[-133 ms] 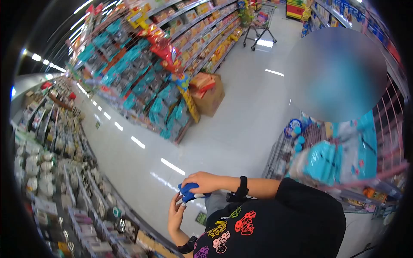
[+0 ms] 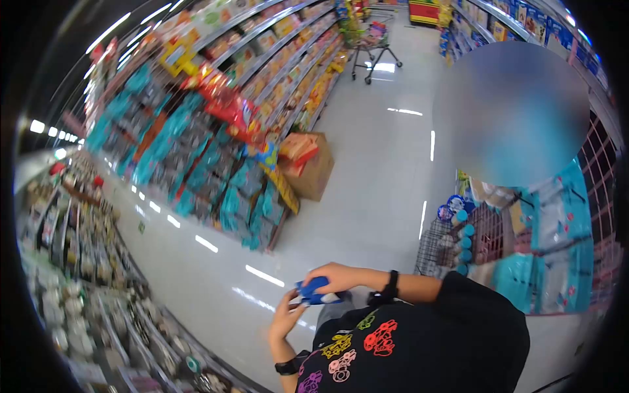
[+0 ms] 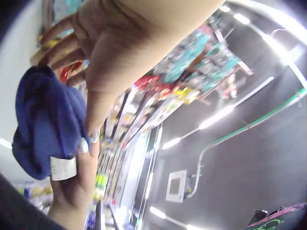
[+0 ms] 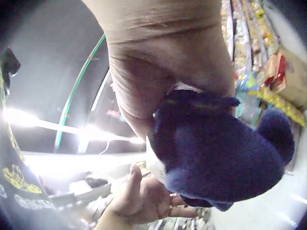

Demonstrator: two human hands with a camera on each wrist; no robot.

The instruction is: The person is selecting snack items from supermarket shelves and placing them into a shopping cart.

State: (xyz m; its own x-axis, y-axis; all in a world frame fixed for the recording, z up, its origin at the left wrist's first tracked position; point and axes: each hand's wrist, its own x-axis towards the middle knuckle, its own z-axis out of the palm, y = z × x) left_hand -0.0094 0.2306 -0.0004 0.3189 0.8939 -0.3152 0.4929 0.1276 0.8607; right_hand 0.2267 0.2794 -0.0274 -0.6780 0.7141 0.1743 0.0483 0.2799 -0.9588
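Observation:
My right hand (image 2: 337, 276) grips a soft, blue plush-like fabric item (image 2: 313, 288), in front of my black shirt. A small white tag hangs from the item (image 3: 45, 124) in the left wrist view. Rounded lobes show on the item (image 4: 216, 158) in the right wrist view, below my right palm. My left hand (image 2: 285, 319) is close beside it with fingers extended. In the left wrist view, the left fingers (image 3: 62, 45) reach to the item's upper edge, and the two thumb tips nearly meet at its side. Exactly what kind of item it is, I cannot tell.
A display of teal and grey bags (image 2: 180, 144) stands left of the aisle, with a cardboard box (image 2: 316, 171) at its end. Farther up is a shopping cart (image 2: 373, 42). Low shelves (image 2: 98, 288) run along the left; a wire basket (image 2: 429, 245) stands right. A blurred oval covers the upper right.
The head view has swung slightly, so the shelves and cart sit farther left. Both hands and the blue item appear a little farther right, with the right hand still gripping it.

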